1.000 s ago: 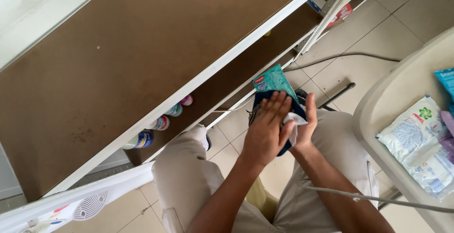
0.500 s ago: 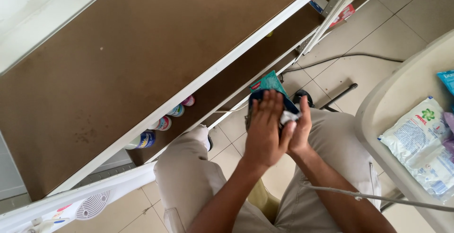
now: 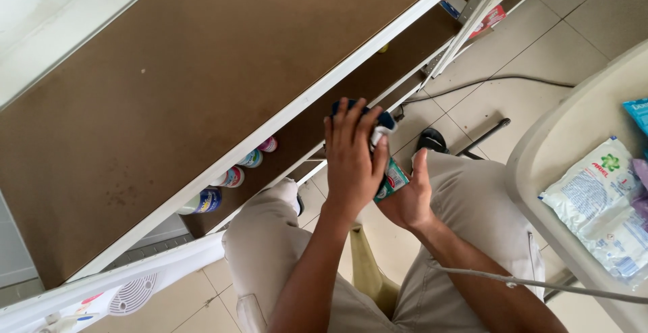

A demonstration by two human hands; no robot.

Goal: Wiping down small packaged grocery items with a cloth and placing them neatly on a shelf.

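Observation:
A small teal and dark blue packet [image 3: 393, 177] is pressed between my two hands above my lap. My left hand [image 3: 354, 157] lies over the top of it with fingers spread, hiding most of it. From below and to the right, my right hand [image 3: 410, 198] cups it, thumb raised. Only the packet's dark upper edge and a green corner show. I sit in beige trousers [image 3: 472, 198], close to a brown shelf board with a white edge [image 3: 304, 103].
Several small bottles [image 3: 233, 176] stand on the lower shelf. A white tub [image 3: 540, 171] at the right holds a white detergent packet [image 3: 601, 191] and a blue packet [image 3: 638, 113]. A white fan [image 3: 128, 292] is at lower left. A cable [image 3: 486, 83] crosses the tiled floor.
Both hands have drawn the packet closer to my body. The left hand has closed down over it, so less of the packet shows than before.

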